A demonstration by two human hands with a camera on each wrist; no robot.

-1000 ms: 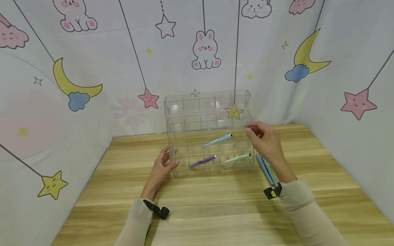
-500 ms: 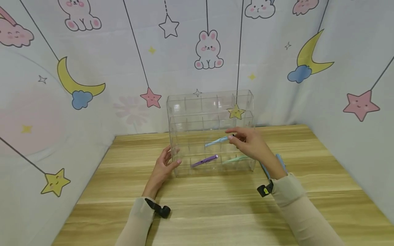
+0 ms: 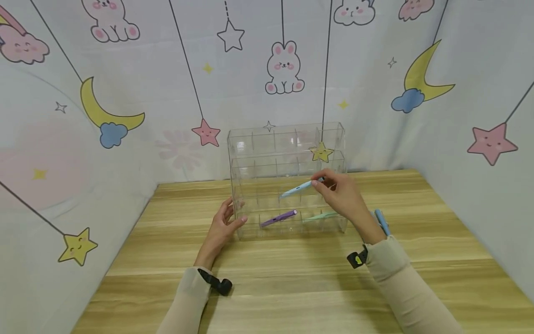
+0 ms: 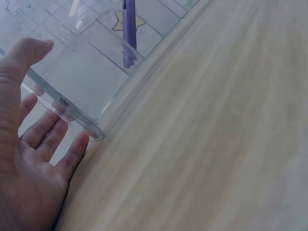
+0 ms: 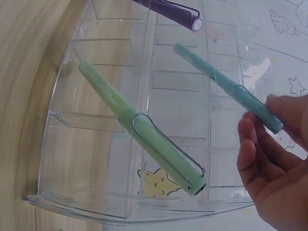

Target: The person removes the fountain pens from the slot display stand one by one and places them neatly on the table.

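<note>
A clear tiered acrylic pen organizer [image 3: 288,131] stands on the table. My left hand [image 3: 221,229] holds its left side, thumb in front and fingers behind the side wall, as the left wrist view also shows. With thumb and fingers my right hand [image 3: 344,197] pinches the clip end of a light blue pen [image 3: 296,189], which slants across the middle tier; in the right wrist view this pen [image 5: 226,86] looks teal. Below, a purple pen [image 3: 278,218] and a light green pen [image 3: 319,216] lie slanted in the front tier. The right hand partly hides the green one.
On the wooden table [image 3: 283,287], a blue pen [image 3: 381,222] lies right of the organizer, partly hidden by the right forearm. A white curtain [image 3: 167,83] printed with stars, moons and rabbits hangs behind and at both sides.
My right hand has moved left from the organizer's right edge to the light blue pen and now pinches its end, which sits slightly higher. The left hand keeps its place.
</note>
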